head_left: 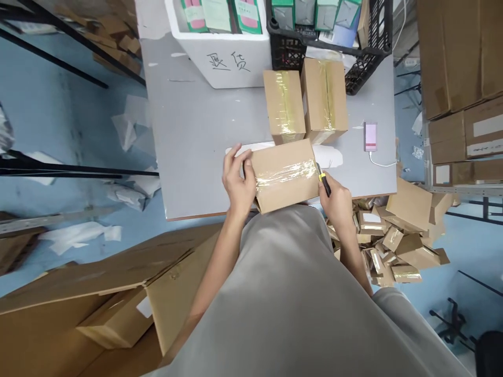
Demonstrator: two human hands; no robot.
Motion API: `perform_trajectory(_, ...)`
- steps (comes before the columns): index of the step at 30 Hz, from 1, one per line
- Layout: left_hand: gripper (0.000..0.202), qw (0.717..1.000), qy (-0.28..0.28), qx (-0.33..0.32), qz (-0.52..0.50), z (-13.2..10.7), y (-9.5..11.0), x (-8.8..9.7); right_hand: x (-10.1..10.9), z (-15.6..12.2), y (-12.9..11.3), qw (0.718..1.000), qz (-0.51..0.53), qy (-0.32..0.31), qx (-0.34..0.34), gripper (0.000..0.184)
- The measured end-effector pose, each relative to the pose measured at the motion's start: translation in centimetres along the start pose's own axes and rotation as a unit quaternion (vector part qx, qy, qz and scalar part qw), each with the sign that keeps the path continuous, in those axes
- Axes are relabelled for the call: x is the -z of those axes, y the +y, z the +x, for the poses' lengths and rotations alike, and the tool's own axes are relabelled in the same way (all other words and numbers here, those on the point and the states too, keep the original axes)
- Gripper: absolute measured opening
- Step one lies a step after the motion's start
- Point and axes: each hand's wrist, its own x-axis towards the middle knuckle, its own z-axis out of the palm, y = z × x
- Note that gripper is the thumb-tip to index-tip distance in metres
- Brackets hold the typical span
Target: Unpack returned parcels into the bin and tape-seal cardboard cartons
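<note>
A taped cardboard box (286,191) lies at the table's front edge, right against my body. My left hand (239,180) grips its left end, thumb on the near side and fingers toward the far corner. In my right hand (336,201) is a yellow and black utility knife (324,180), its tip at the right end of the box. Clear tape runs lengthwise along the top of this box. Just beyond it stand two more taped boxes, a smaller one (283,102) and a larger one (325,97).
A white foam bin (231,60) and a black plastic crate (288,55), both holding green packages, stand at the back of the grey table (188,136). A phone (370,137) charges on the right. Opened cartons (393,246) pile on the floor; a big carton (176,293) stands left.
</note>
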Motion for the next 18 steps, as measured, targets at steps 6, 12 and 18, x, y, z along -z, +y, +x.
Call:
perform_trajectory(6,0.041,0.954,-0.259,-0.150,0.025,-1.9,5.6,-4.2,1.3,1.0,0.1,0.999,-0.032,-0.025,-0.014,0.057)
perform_trajectory(12,0.052,0.916,-0.329,-0.175,0.146,-2.8,6.6,-6.2,1.2,1.7,-0.6,0.994,-0.088,-0.057,-0.035,0.060)
perform_trajectory(18,0.052,0.915,-0.325,-0.176,0.158,-3.2,6.6,-6.1,1.5,1.7,-1.3,0.988,-0.119,-0.077,-0.060,0.057)
